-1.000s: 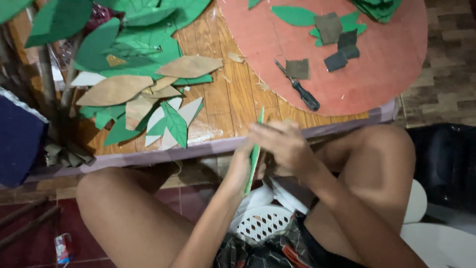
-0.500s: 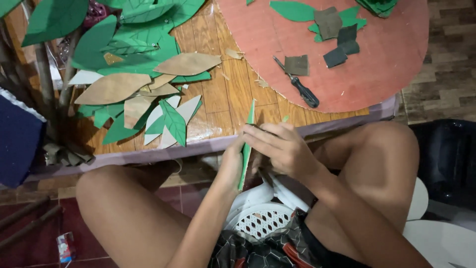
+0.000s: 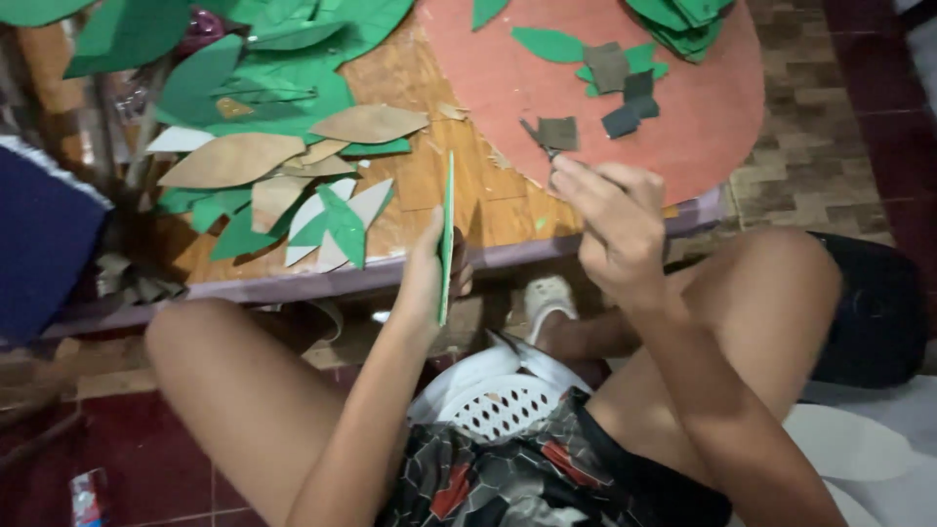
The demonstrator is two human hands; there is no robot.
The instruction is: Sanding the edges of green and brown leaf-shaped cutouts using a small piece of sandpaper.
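My left hand [image 3: 422, 285] holds a thin green cardboard leaf piece [image 3: 447, 220] edge-on, upright, just in front of the wooden table [image 3: 434, 190]. My right hand [image 3: 613, 222] has reached onto the pink round board [image 3: 703, 127], and its fingers curl over the handle of a black-handled cutting tool [image 3: 536, 135]. Only the tool's dark blade tip shows past my fingers. Small dark grey and brown cardboard squares [image 3: 617, 76] lie on the board just beyond the tool.
Green and brown cut-out leaves [image 3: 256, 161] are piled on the table's left half, and more green leaves [image 3: 683, 20] lie at the board's far edge. I sit on a white plastic stool [image 3: 493, 402] between my knees. A dark blue object [image 3: 39, 244] stands left and a black bag [image 3: 874, 312] right.
My right hand let go of the green piece and moved up and right onto the tool on the pink board. My left hand keeps the green piece, now raised higher.
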